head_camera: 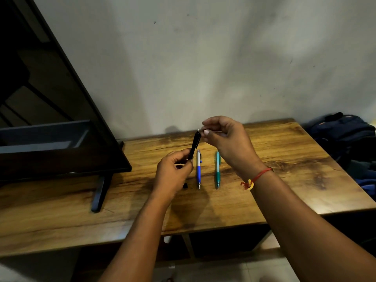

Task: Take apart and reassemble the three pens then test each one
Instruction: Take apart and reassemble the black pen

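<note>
At far left on the tabletop [284, 149] stands a dark TV [50, 119], screen off, w/ its stand foot [100, 192] angled toward the front edge. Just right of it, raised above the wood, the left grip [173, 174] has its fingers curled round the lower end of a black pen [195, 144], which tilts up & to the right. Below that hand a small black piece [185, 185] lies on the wood; can't tell what part it is. Next comes a blue & white pen [198, 169], then a green pen [217, 169], both flat, side by side but apart, tips toward the person. Above them the right grip [225, 139] pinches a white bit [198, 130] at the black pen's top end betw. thumb & forefinger, other fingers loosely curled. A red thread [258, 177] circles that wrist. Beyond the tabletop's right edge sits a dark blue bag [345, 135].
</note>
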